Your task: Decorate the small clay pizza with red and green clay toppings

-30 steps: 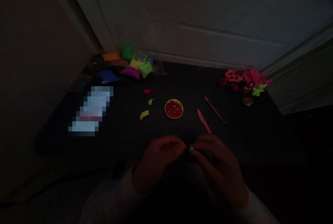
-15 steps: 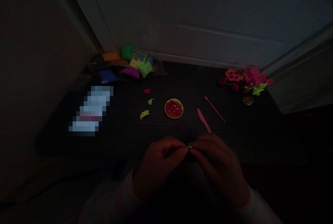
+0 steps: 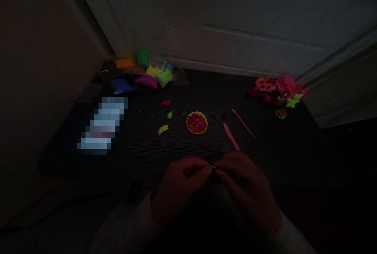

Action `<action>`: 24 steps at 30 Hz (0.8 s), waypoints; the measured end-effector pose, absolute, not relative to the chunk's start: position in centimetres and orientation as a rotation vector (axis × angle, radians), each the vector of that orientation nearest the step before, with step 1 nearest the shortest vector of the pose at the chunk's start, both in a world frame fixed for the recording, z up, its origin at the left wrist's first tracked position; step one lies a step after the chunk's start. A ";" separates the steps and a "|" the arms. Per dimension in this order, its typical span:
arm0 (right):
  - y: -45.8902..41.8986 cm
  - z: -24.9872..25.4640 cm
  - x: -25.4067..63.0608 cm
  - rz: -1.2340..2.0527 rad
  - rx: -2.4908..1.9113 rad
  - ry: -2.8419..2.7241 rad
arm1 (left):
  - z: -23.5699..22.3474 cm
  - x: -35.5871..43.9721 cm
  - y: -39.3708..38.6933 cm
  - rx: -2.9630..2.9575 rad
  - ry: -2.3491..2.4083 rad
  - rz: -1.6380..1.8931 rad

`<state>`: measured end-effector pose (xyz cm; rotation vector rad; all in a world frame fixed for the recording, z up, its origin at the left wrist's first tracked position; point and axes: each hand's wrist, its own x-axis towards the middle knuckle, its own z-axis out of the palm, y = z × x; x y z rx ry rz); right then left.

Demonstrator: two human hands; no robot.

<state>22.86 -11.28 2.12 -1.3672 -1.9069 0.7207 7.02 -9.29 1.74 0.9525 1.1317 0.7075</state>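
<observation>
My left hand (image 3: 184, 181) and my right hand (image 3: 247, 183) meet at the table's near edge, each with thumb and forefinger pinched together. Between their fingertips is a tiny piece of light green modelling clay (image 3: 212, 166), partly covered by the fingers. Just beyond lies a small dark red clay bit (image 3: 205, 144). Farther back sits a round clay tart (image 3: 196, 122) with a yellow rim, red pieces and green flecks on top. To its left rest a yellow clay lump (image 3: 163, 129), a green clay lump (image 3: 170, 115) and a red clay lump (image 3: 166, 103).
A pink plastic knife (image 3: 231, 136) and a thin pink stick tool (image 3: 243, 123) lie to the right. Clay flowers (image 3: 287, 89) crowd the far right corner. Several coloured clay packets (image 3: 149, 81) sit back left, behind a blurred-out bright rectangle (image 3: 103, 124). The dark table (image 3: 141, 159) backs onto a white panel.
My fingertips have shifted slightly around the green clay, which shows at a different angle between them. Everything on the table stays where it was.
</observation>
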 end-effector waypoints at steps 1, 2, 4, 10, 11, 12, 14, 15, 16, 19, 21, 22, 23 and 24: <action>-11.3 2.1 22.8 0.724 -1.357 -1.902 | 1.7 7.0 -9.3 0.951 1.126 0.706; -11.2 2.1 22.8 0.730 -1.350 -1.896 | 1.7 7.0 -9.3 0.935 1.116 0.709; -11.2 2.0 22.8 0.759 -1.345 -1.886 | 1.4 7.0 -9.4 0.861 1.086 0.708; -11.2 2.1 22.8 0.824 -1.365 -1.831 | 0.0 6.9 -9.7 0.574 0.948 0.630; -11.2 2.1 22.8 0.827 -1.363 -1.826 | -0.1 7.0 -9.7 0.545 0.929 0.628; -11.2 2.2 22.8 0.828 -1.362 -1.821 | -0.1 7.0 -9.7 0.517 0.912 0.626; -11.2 2.2 22.7 0.824 -1.358 -1.811 | 0.1 7.0 -9.6 0.454 0.887 0.611; -11.2 2.2 22.6 0.818 -1.355 -1.809 | 0.2 7.1 -9.6 0.425 0.876 0.605; -11.2 2.2 22.6 0.810 -1.355 -1.805 | 0.4 7.1 -9.6 0.401 0.867 0.605; -11.3 2.1 22.6 0.803 -1.357 -1.803 | 0.6 7.2 -9.5 0.365 0.858 0.606; -11.4 2.0 22.6 0.810 -1.357 -1.800 | 0.5 7.2 -9.5 0.353 0.859 0.610; -11.4 2.0 22.6 0.813 -1.355 -1.799 | 0.4 7.3 -9.5 0.350 0.858 0.612; -11.4 2.0 22.6 0.812 -1.350 -1.801 | 0.4 7.3 -9.5 0.353 0.855 0.613; -11.5 2.0 22.6 0.809 -1.347 -1.803 | 0.4 7.3 -9.5 0.358 0.854 0.614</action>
